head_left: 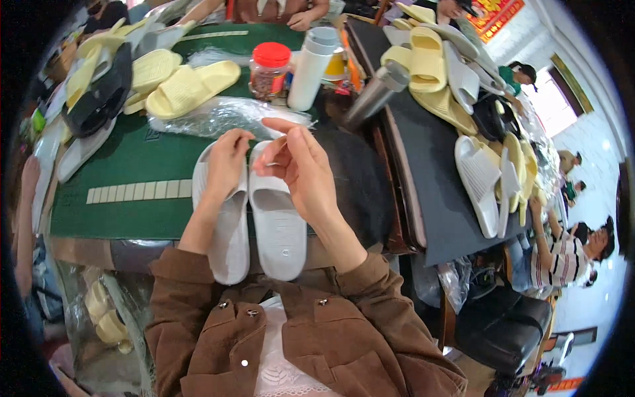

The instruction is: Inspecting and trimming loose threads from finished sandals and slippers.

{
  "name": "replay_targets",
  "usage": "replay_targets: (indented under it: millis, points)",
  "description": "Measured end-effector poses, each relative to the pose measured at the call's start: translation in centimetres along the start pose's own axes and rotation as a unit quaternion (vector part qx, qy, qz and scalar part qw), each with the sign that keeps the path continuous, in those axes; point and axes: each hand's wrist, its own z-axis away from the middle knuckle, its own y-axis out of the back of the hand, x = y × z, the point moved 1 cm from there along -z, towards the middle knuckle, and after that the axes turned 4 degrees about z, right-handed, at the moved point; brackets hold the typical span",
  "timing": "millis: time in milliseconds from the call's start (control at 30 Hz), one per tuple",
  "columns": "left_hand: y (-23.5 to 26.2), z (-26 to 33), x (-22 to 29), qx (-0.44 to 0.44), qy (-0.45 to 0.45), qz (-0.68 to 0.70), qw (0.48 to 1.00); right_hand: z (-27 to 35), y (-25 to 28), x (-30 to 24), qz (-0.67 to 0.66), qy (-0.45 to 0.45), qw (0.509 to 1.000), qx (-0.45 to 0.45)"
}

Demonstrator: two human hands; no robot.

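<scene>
A pair of light grey slide slippers lies side by side at the table's near edge, toes pointing away from me. Over the strap of the left slipper (229,248) is my left hand (227,161), its fingers curled together; what they hold, if anything, is hidden. Above the strap of the right slipper (280,246), my right hand (301,165) is raised with fingers apart and nothing in it. Just beyond both hands lies a clear plastic bag bundle (215,118).
Pale yellow slippers (192,89) and a mixed pile with black ones (99,92) occupy the far left. A red-lidded jar (270,71), white bottle (312,69) and steel flask (377,92) stand ahead. More slippers (477,182) cover the dark right-hand table (440,212); people sit around.
</scene>
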Motion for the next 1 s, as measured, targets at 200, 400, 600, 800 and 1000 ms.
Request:
replay_targets:
  millis: [200,400,600,800,1000]
  points:
    - [0.2,-0.1,-0.9,-0.02,0.015,0.004,1.0,6.0,2.1,-7.1,0.137,0.092,0.986,0.026]
    - [0.1,0.0,-0.7,-0.021,0.025,-0.026,0.999,10.3,9.9,-13.0,0.316,0.251,0.87,0.282]
    - [0.0,-0.2,0.1,-0.03,0.02,-0.005,0.999,13.7,18.4,-17.9,0.343,0.276,0.78,0.445]
    - [0.2,-0.1,-0.5,-0.037,0.027,-0.023,0.999,17.4,30.7,-21.0,0.532,0.252,0.602,0.54]
    - [-0.4,-0.3,-0.6,-0.04,0.024,-0.017,0.999,18.4,38.0,-25.0,0.741,0.161,0.446,0.475]
